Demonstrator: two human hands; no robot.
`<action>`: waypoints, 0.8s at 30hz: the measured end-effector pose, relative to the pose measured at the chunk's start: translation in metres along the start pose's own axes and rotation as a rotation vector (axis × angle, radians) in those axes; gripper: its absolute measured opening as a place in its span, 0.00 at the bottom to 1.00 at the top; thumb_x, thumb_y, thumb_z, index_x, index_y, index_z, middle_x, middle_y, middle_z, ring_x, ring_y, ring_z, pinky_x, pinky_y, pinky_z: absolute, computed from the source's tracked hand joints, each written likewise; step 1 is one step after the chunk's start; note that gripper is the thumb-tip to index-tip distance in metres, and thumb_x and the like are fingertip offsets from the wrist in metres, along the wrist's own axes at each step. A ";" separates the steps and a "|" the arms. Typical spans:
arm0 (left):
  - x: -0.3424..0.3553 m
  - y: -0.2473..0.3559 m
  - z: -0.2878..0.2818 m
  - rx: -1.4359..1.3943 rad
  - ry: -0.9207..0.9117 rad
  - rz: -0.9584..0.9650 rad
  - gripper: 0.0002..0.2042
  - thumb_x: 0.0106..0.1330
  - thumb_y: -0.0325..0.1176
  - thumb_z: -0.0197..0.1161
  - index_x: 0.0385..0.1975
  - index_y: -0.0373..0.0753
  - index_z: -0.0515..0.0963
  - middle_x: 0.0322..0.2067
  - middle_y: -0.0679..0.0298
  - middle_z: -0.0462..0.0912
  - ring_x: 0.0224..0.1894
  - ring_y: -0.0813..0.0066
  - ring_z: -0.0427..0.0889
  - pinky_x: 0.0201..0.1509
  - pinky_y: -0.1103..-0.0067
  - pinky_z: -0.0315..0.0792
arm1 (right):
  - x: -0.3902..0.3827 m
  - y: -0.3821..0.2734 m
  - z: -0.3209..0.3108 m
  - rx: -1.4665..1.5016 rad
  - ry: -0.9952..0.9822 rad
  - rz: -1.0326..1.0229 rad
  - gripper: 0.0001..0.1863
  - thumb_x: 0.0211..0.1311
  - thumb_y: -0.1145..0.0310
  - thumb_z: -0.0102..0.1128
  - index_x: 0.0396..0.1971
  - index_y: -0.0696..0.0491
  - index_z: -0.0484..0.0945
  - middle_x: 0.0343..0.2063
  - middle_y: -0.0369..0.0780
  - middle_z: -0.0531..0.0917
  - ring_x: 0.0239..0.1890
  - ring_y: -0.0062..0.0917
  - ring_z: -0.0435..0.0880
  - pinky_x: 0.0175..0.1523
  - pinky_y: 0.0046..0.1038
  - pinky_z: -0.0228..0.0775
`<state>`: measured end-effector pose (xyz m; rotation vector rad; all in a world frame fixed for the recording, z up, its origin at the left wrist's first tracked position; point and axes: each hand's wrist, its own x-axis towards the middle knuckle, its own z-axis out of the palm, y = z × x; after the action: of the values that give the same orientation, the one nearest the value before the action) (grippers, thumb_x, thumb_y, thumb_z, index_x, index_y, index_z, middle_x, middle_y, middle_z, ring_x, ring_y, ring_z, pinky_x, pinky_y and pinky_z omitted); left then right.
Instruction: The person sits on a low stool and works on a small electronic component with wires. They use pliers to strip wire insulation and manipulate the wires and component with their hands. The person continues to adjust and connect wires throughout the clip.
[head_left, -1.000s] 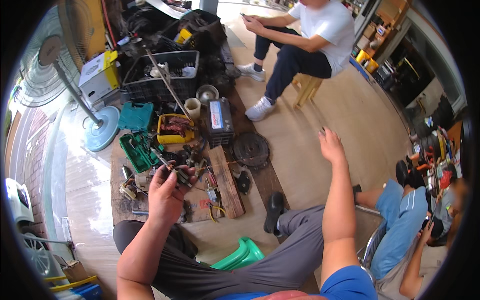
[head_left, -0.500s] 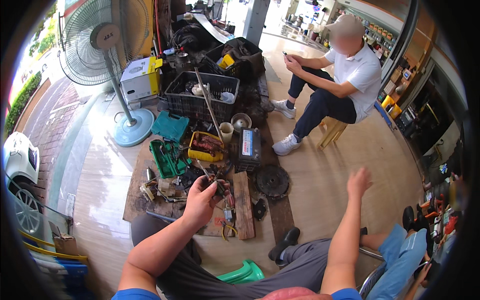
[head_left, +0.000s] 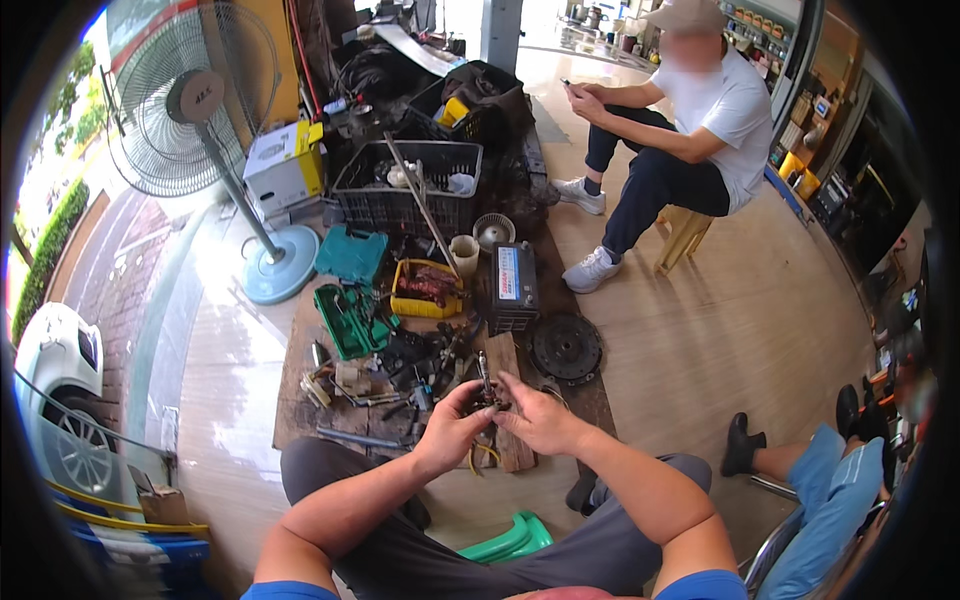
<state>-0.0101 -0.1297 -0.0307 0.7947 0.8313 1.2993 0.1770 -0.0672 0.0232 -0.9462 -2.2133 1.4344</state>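
Note:
Both hands meet over the near part of the work board. My left hand (head_left: 455, 428) is closed round a small dark metal part with a thin shiny shaft (head_left: 485, 372) that points up and away from me. The fingers of my right hand (head_left: 540, 415) grip the same part from the other side. Its exact kind is hard to make out, since fingers cover its lower end. Just beneath lies a wooden plank (head_left: 515, 457). Yellow-handled pliers (head_left: 485, 458) show partly below my hands.
Beyond my hands stand a car battery (head_left: 515, 285), a round dark disc (head_left: 567, 348), a yellow tub (head_left: 427, 300) of reddish parts and a green tool case (head_left: 350, 320). A black crate (head_left: 405, 205) is behind. A seated person (head_left: 690, 130) holds a phone at right; a fan (head_left: 203, 97) stands left.
My right hand has come in from the far right and taken hold of the metal part with my left hand. My left hand has moved slightly right and down. The view has shifted a little.

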 end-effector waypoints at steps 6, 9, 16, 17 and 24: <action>0.004 0.016 -0.005 -0.075 -0.040 -0.154 0.17 0.73 0.21 0.55 0.60 0.34 0.69 0.53 0.58 0.78 0.54 0.68 0.80 0.60 0.69 0.76 | 0.008 0.018 0.002 0.459 -0.283 0.291 0.28 0.75 0.61 0.54 0.68 0.53 0.61 0.43 0.37 0.83 0.34 0.15 0.81 0.39 0.22 0.75; 0.002 0.027 -0.002 -0.003 -0.037 -0.210 0.17 0.73 0.20 0.54 0.60 0.33 0.69 0.53 0.58 0.78 0.55 0.67 0.79 0.61 0.68 0.76 | 0.007 0.017 -0.008 0.302 -0.306 0.219 0.20 0.74 0.66 0.55 0.62 0.52 0.70 0.41 0.38 0.86 0.36 0.20 0.83 0.41 0.27 0.76; 0.008 0.029 -0.002 0.383 -0.183 -0.094 0.19 0.71 0.23 0.59 0.61 0.34 0.70 0.50 0.64 0.81 0.49 0.79 0.79 0.50 0.80 0.77 | 0.009 0.019 -0.041 -0.318 -0.305 0.077 0.15 0.71 0.60 0.55 0.44 0.55 0.83 0.35 0.52 0.85 0.40 0.44 0.84 0.48 0.39 0.74; 0.006 0.029 0.001 0.408 -0.135 -0.097 0.19 0.68 0.22 0.63 0.58 0.34 0.72 0.47 0.63 0.82 0.45 0.80 0.80 0.46 0.81 0.78 | 0.008 0.007 -0.045 -0.305 -0.265 0.103 0.15 0.71 0.60 0.55 0.43 0.55 0.83 0.36 0.52 0.85 0.41 0.46 0.84 0.48 0.40 0.75; 0.011 0.024 -0.008 0.449 0.111 -0.076 0.20 0.62 0.22 0.70 0.52 0.35 0.72 0.40 0.64 0.83 0.42 0.78 0.82 0.49 0.78 0.78 | 0.003 0.004 -0.048 -0.270 -0.249 0.017 0.14 0.68 0.61 0.58 0.43 0.55 0.84 0.35 0.49 0.86 0.39 0.42 0.85 0.47 0.36 0.76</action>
<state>-0.0278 -0.1158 -0.0142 1.0370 1.2564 1.1094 0.2052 -0.0319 0.0397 -0.9113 -2.6397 1.3457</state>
